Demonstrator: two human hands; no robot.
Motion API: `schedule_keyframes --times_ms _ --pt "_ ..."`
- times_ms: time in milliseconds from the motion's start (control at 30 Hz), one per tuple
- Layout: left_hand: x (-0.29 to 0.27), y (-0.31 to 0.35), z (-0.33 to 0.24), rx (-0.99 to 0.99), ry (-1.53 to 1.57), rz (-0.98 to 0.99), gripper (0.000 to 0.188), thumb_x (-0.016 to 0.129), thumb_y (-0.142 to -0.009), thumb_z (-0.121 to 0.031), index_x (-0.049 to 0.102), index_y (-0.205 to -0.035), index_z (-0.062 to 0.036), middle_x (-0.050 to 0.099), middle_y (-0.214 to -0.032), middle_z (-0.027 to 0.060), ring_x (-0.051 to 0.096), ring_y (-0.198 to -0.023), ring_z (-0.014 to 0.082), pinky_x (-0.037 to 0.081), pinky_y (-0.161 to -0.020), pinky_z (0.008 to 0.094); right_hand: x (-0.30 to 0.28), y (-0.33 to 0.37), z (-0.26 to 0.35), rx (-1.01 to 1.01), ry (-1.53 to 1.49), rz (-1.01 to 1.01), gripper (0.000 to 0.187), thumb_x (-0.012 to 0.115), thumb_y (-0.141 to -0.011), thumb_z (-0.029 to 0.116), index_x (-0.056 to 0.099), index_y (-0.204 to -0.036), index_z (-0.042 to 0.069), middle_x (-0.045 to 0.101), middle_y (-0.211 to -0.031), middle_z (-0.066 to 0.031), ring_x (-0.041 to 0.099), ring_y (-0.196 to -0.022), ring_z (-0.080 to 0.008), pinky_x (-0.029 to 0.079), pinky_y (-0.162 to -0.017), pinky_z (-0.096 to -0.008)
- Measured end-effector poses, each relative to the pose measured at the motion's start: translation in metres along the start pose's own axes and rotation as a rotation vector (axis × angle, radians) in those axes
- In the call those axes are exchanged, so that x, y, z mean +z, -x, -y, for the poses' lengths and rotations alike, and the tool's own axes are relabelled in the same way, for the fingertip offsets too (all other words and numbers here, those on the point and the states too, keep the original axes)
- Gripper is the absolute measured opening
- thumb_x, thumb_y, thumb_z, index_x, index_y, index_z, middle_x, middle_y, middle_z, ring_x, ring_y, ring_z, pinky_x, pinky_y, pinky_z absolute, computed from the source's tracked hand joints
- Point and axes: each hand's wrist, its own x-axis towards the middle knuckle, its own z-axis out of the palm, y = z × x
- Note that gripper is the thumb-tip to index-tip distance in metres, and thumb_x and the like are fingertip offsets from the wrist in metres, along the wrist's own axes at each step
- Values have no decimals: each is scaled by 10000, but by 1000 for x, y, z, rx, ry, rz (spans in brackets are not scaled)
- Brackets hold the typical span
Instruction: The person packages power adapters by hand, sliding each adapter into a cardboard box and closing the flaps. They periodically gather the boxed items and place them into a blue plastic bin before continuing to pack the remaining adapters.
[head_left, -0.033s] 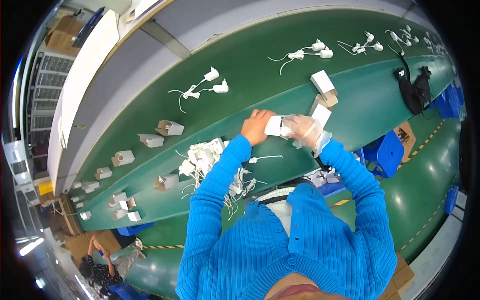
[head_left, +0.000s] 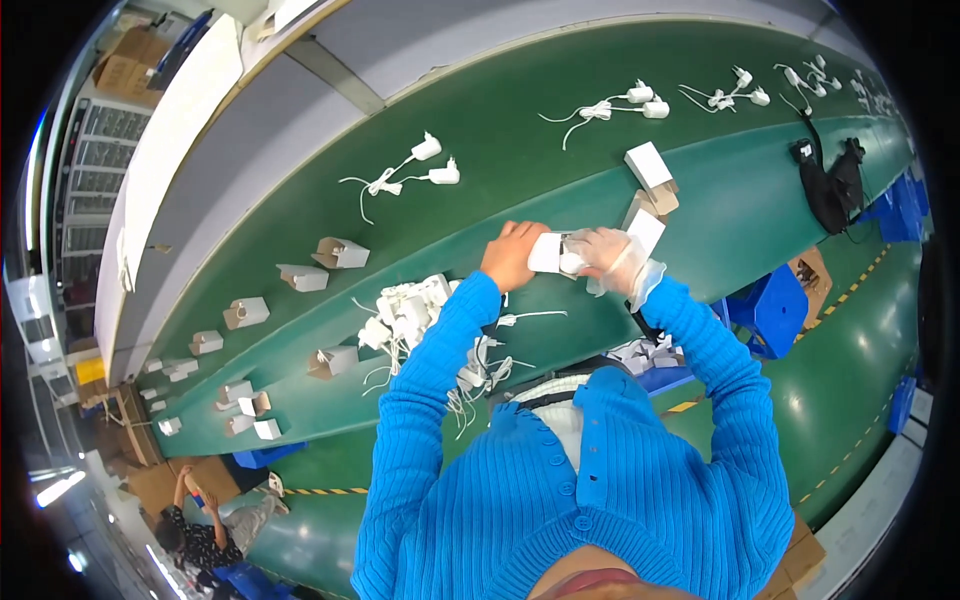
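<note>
A person in a blue cardigan stands at a long green surface (head_left: 740, 190). The bare left hand (head_left: 510, 256) grips a small white box (head_left: 546, 252) in front of the body. The thinly gloved right hand (head_left: 612, 258) has its fingers bent at the box's right end; whether they grasp something white there cannot be told. This box looks unfinished. To the left, several open boxes (head_left: 345, 254) stand with flaps up, apparently not closed. Much seems left: a tangled heap of white adapters (head_left: 408, 312) lies loose beside the left forearm, and two more white boxes (head_left: 648, 165) sit beyond the right hand.
</note>
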Motion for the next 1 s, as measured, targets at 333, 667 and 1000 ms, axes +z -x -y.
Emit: schedule_keyframes --times_ms 333,667,1000 --pt "-7 23 12 -204 221 -97 678 795 -522 -89 502 -1131 -143 555 -1094 53 510 -1036 304 457 -871 395 -7 -42 12 -286 112 -84 424 730 -662 141 601 -1066 131 581 -1076 -41 552 -927 -235 474 -811 -340" --pt "-10 -9 16 -186 494 -234 711 805 -516 -75 479 -1147 -110 505 -1105 134 497 -1037 327 434 -882 387 -31 -79 -3 -393 -48 -165 337 682 -644 62 630 -976 86 600 -1011 -84 605 -908 -253 506 -735 -318" --pt "21 -126 94 -113 302 -435 740 807 -503 -110 453 -1153 -87 504 -1148 151 419 -1128 377 351 -972 429 -30 -168 -49 -434 380 -306 296 605 -650 81 614 -945 68 614 -1004 -77 606 -930 -249 504 -748 -334"
